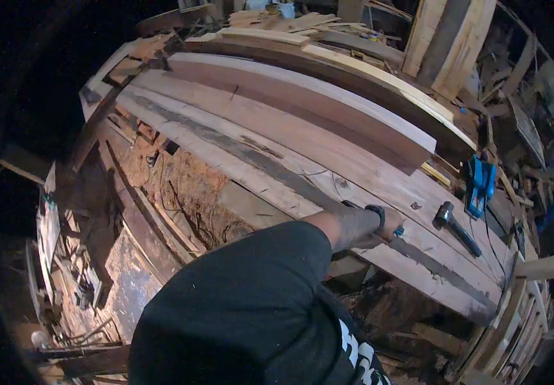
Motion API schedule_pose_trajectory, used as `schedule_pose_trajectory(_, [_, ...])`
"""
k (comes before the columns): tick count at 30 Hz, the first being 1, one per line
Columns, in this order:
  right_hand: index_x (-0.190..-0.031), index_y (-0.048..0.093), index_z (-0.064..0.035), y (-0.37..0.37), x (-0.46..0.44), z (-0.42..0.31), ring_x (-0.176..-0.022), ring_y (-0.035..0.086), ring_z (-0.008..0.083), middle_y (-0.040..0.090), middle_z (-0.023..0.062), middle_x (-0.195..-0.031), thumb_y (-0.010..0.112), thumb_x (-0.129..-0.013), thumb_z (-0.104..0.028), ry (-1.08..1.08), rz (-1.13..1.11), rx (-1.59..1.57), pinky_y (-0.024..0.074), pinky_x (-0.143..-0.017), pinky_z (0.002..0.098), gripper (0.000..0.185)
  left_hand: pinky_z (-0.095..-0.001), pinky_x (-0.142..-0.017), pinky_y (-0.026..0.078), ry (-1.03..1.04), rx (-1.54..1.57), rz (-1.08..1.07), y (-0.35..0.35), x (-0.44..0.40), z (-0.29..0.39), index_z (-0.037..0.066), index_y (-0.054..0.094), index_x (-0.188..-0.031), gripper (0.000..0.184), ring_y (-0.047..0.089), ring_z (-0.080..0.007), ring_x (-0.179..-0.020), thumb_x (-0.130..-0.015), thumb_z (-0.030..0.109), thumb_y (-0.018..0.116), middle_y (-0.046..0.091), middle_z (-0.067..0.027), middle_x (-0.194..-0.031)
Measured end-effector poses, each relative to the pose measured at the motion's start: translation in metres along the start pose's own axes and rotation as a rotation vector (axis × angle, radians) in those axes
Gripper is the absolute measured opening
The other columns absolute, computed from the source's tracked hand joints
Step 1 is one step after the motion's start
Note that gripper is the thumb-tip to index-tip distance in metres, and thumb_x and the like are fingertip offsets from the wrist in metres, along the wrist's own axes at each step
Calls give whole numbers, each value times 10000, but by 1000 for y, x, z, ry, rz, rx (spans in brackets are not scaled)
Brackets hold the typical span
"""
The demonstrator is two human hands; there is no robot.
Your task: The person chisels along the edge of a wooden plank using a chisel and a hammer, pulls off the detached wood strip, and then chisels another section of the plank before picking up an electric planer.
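Note:
My left hand [389, 226] reaches across the long planks, a dark watch [374, 215] on its wrist. Its fingers are curled closed, and a small teal end [399, 231] shows beside them; what it belongs to is hidden. Below the hand lies a pale plank [418, 260] with a dark grey strip along it. To the right, a hammer [445, 215] with a dark handle rests on the boards. My right hand is out of view.
Beyond the hammer sits a teal power tool [480, 183] with a cable. A thick squared beam [302, 96] lies along the far side of the planks. Sawdust [187, 173] and offcuts fill the left, and a slatted wooden frame [514, 321] stands at lower right.

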State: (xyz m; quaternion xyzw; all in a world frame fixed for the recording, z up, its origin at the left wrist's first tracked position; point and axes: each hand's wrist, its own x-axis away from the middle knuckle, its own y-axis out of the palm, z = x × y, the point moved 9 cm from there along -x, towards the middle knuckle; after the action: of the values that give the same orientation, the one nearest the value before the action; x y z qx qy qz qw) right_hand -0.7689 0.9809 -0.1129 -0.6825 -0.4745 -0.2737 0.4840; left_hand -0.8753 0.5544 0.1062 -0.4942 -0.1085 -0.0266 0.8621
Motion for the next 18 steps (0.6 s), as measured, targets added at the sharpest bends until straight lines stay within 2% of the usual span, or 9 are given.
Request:
schedule_pose_trajectory(1, [-926,751,-55,-2,-3,-3,-789,709,278,733,157,-875,670,-877,-361,-3,-6,15,545,-678,416,320,-458,-837,542,6,28,7,-1,4,3,119,708,-1019,344,689,-343,-971,-707,262,735,722,-148,-1014])
schedule_pose_trajectory(4, [-924,752,-56,-8,-12,-13,-792,710,269,733,153,-876,678,-870,-357,-14,-23,49,545,-679,412,315,-455,-884,541,-79,37,8,-7,15,4,163,682,-1172,441,689,-341,-1022,-764,320,736,721,-160,-1092])
schedule_pose_trajectory(5, [-924,753,-57,-10,-18,-20,-793,710,266,733,152,-876,680,-868,-356,-27,-32,72,545,-680,410,313,-462,-897,538,-53,82,23,-20,29,12,150,651,-1217,418,683,-340,-1047,-818,273,686,712,-168,-1129])
schedule_pose_trajectory(8, [-922,754,-59,-15,-25,-29,-797,710,257,734,148,-877,687,-860,-353,-46,-59,108,545,-681,406,308,-481,-792,550,-44,53,233,-38,37,3,134,697,-1028,292,698,-367,-923,-747,210,678,729,-145,-974])
schedule_pose_trajectory(9, [-922,754,-59,-15,-28,-30,-798,711,253,734,147,-878,690,-858,-352,-37,-64,110,545,-681,405,306,-477,-777,556,-46,-5,100,-49,57,11,129,711,-992,272,703,-369,-893,-739,225,678,731,-154,-954])
schedule_pose_trajectory(12, [-920,755,-61,-14,-38,-48,-801,711,244,734,144,-879,697,-851,-349,-51,-91,138,544,-683,401,302,-480,-770,559,-61,-103,-24,-58,119,5,122,723,-951,246,704,-365,-894,-733,223,673,730,-158,-964])
schedule_pose_trajectory(14, [-919,756,-62,-12,-47,-62,-804,712,238,735,141,-880,702,-846,-347,-68,-101,161,544,-684,399,299,-486,-768,559,-50,4,-8,-36,164,-22,121,723,-957,260,704,-363,-890,-733,246,681,731,-158,-962])
schedule_pose_trajectory(16, [-918,757,-64,-11,-52,-73,-806,712,232,735,139,-881,707,-841,-345,-68,-117,170,544,-684,396,296,-496,-786,554,-181,90,-194,-17,230,-37,108,720,-980,288,700,-362,-908,-746,274,694,730,-162,-953])
schedule_pose_trajectory(18, [-917,758,-65,-7,-55,-84,-808,712,226,735,136,-881,712,-836,-343,-75,-125,189,544,-685,393,293,-498,-801,549,-181,-31,-187,13,293,-60,93,705,-1045,373,698,-361,-925,-754,323,728,729,-166,-982])
